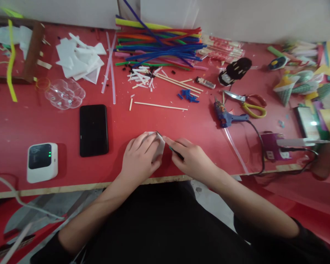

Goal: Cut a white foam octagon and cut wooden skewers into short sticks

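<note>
My left hand lies on a small white piece of foam or paper near the front edge of the red table, its fingers curled over it and pressing it down. My right hand is closed around a thin dark pen-like tool with a green part, its tip at the white piece's right edge. Most of the white piece is hidden under my left fingers.
A black phone and a white device with green lights lie to the left. A blue glue gun, scissors, wooden sticks, coloured pipe cleaners, white scraps and a clear plastic tray lie farther back.
</note>
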Motion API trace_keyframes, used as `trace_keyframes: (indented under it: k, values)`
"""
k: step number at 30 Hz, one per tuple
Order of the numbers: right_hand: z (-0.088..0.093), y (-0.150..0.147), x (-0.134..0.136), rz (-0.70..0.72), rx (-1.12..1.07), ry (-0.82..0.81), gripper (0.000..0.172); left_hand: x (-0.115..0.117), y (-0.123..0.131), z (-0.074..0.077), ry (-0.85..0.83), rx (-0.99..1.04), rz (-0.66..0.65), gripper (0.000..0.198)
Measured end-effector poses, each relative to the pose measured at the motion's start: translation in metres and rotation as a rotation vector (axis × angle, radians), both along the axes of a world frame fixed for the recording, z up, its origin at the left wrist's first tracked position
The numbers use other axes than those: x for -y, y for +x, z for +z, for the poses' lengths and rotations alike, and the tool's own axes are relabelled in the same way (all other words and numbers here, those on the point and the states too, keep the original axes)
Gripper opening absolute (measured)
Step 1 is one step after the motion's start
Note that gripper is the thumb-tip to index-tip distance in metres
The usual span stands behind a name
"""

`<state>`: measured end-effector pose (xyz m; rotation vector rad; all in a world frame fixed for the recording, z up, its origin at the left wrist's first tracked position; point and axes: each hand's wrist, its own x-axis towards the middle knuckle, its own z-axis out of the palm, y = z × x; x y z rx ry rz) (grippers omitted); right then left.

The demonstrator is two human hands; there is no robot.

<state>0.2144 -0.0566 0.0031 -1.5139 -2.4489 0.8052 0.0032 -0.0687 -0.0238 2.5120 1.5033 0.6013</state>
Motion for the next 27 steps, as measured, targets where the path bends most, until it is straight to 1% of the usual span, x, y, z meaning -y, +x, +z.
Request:
trace_keyframes:
  k: [5,9,17,23,27]
  values:
    - [-0.001,0.0,0.0,0.005,0.005,-0.007,0.057,-0.002,-0.001,-0.001,0.025,0.003,-0.005,0.035]
    - [0.003,0.0,-0.002,0.011,0.015,-0.042,0.057,-0.001,0.0,-0.002,0.038,-0.01,-0.003,0.036]
    - [0.013,-0.005,-0.005,0.064,0.137,-0.055,0.06,-0.001,-0.001,0.001,0.004,-0.018,-0.001,0.035]
    - [0.013,-0.006,-0.012,0.098,0.151,-0.081,0.062,-0.001,-0.003,-0.004,0.024,-0.02,-0.019,0.032]
    - [0.017,-0.006,-0.017,0.124,0.161,-0.123,0.063,0.0,-0.004,-0.006,0.039,-0.041,-0.006,0.033]
